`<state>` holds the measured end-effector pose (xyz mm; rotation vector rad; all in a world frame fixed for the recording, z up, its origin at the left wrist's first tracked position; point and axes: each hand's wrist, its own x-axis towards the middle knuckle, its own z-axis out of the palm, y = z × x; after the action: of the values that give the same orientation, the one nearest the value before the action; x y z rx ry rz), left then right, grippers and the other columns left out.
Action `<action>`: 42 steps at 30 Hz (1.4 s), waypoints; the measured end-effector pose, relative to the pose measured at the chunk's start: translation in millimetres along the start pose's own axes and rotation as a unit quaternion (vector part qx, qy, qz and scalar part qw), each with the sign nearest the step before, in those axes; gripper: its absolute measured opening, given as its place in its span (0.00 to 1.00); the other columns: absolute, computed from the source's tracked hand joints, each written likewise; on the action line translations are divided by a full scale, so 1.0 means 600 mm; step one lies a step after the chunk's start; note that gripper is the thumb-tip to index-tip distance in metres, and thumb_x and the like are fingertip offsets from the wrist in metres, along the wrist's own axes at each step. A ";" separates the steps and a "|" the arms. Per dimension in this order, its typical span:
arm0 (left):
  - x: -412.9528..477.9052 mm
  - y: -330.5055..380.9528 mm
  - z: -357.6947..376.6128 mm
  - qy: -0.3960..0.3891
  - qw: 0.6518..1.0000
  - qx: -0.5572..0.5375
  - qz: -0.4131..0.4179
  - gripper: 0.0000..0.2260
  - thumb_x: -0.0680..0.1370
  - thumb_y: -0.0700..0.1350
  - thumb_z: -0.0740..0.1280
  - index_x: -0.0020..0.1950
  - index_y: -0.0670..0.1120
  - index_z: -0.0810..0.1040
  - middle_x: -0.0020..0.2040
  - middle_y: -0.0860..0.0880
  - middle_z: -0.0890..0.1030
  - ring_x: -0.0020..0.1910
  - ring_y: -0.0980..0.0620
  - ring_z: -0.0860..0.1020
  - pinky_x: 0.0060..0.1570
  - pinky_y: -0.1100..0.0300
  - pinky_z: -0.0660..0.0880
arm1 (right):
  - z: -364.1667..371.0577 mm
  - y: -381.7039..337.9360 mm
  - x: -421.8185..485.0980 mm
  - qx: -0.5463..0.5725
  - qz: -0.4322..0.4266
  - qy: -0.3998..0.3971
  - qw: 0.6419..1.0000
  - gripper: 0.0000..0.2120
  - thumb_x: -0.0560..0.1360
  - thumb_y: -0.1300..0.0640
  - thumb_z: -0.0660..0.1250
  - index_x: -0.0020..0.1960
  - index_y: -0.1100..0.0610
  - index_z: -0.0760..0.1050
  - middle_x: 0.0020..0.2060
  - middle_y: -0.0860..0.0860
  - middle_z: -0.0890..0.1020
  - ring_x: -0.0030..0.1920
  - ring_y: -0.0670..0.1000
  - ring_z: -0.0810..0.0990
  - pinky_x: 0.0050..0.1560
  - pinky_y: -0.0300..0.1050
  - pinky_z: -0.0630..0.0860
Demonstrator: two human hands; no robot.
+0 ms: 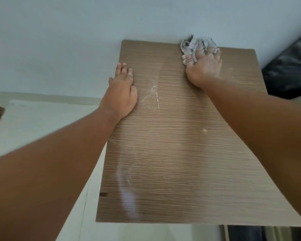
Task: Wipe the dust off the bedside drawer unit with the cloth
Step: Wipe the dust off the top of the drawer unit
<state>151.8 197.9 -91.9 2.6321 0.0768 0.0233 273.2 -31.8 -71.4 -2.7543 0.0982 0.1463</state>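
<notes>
the crumpled cloth (197, 46) is gripped by the right hand (204, 66) and pressed onto the far right part of the drawer unit (172, 153) top, against the wall (94, 40) — the left hand (121, 94) is laid flat, fingers together, on the top's far left edge — pale dust streaks (155, 94) are seen across the top's middle

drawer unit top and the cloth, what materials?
Drawer unit top: looks like wood-grain laminate or veneer over board, fine ridged brown lines, semi-gloss sheen with pale dust smears. Cloth: soft woven fabric, grey-white patterned, crumpled under the right hand.
</notes>
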 end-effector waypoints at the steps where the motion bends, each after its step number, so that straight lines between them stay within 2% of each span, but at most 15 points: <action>1: 0.000 0.001 0.000 0.000 1.000 -0.002 0.000 0.25 0.81 0.38 0.54 0.80 0.38 0.57 0.82 0.41 0.53 0.82 0.47 0.47 0.80 0.42 0.50 | 0.008 -0.010 0.005 -0.026 0.001 -0.009 1.000 0.28 0.84 0.41 0.49 0.81 0.50 0.56 0.82 0.58 0.52 0.81 0.64 0.44 0.81 0.60 0.44; 8: 0.003 -0.005 0.003 0.007 1.000 -0.007 0.011 0.25 0.81 0.37 0.54 0.79 0.37 0.58 0.82 0.41 0.53 0.82 0.46 0.47 0.80 0.44 0.51 | 0.048 -0.100 -0.020 -0.041 -0.128 -0.039 0.990 0.26 0.83 0.40 0.50 0.78 0.48 0.64 0.82 0.55 0.55 0.82 0.60 0.45 0.82 0.58 0.43; 11: 0.001 -0.007 0.005 0.018 1.000 -0.014 0.017 0.25 0.81 0.37 0.54 0.79 0.36 0.58 0.81 0.40 0.54 0.82 0.45 0.48 0.80 0.54 0.47 | 0.055 -0.106 -0.041 -0.056 -0.189 -0.063 0.978 0.25 0.84 0.41 0.51 0.78 0.47 0.63 0.82 0.52 0.55 0.82 0.58 0.45 0.82 0.57 0.44; 16: -0.004 -0.007 0.006 0.028 0.999 -0.023 0.022 0.25 0.81 0.36 0.54 0.78 0.35 0.59 0.81 0.39 0.56 0.82 0.45 0.49 0.80 0.53 0.49 | 0.056 -0.080 -0.101 -0.040 -0.261 -0.092 0.960 0.24 0.85 0.43 0.53 0.79 0.46 0.60 0.82 0.48 0.55 0.82 0.55 0.44 0.81 0.56 0.45; 29: -0.021 0.004 -0.009 0.026 1.000 0.003 0.001 0.24 0.81 0.37 0.51 0.78 0.36 0.61 0.81 0.38 0.57 0.81 0.43 0.51 0.79 0.56 0.48 | 0.066 -0.017 -0.274 -0.018 -0.328 -0.107 0.938 0.21 0.84 0.46 0.57 0.74 0.52 0.71 0.80 0.49 0.60 0.82 0.56 0.48 0.81 0.59 0.51; 31: -0.023 0.010 -0.011 0.017 1.000 0.004 0.001 0.24 0.82 0.37 0.51 0.78 0.36 0.60 0.81 0.38 0.56 0.81 0.43 0.50 0.79 0.56 0.47 | 0.063 -0.004 -0.307 -0.016 -0.338 -0.106 0.935 0.21 0.84 0.46 0.57 0.74 0.52 0.71 0.81 0.49 0.60 0.82 0.57 0.48 0.81 0.59 0.50; 35: -0.024 0.009 -0.013 0.012 1.000 0.005 0.007 0.24 0.82 0.38 0.51 0.79 0.35 0.58 0.81 0.37 0.55 0.81 0.42 0.50 0.79 0.55 0.46 | 0.060 0.018 -0.374 -0.024 -0.361 -0.109 0.926 0.22 0.84 0.45 0.56 0.78 0.45 0.64 0.80 0.49 0.60 0.82 0.57 0.49 0.80 0.59 0.50; 42: -0.028 0.011 -0.013 0.012 1.000 -0.001 0.004 0.24 0.82 0.37 0.51 0.79 0.35 0.57 0.81 0.38 0.54 0.82 0.43 0.49 0.79 0.57 0.46 | 0.059 0.044 -0.478 -0.040 -0.381 -0.144 0.912 0.24 0.84 0.41 0.53 0.79 0.41 0.59 0.81 0.48 0.57 0.82 0.55 0.45 0.80 0.56 0.46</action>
<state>134.9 194.9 -81.8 2.6305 0.0743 0.0591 -17.0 -29.0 -81.0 -2.5948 -1.0604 0.3363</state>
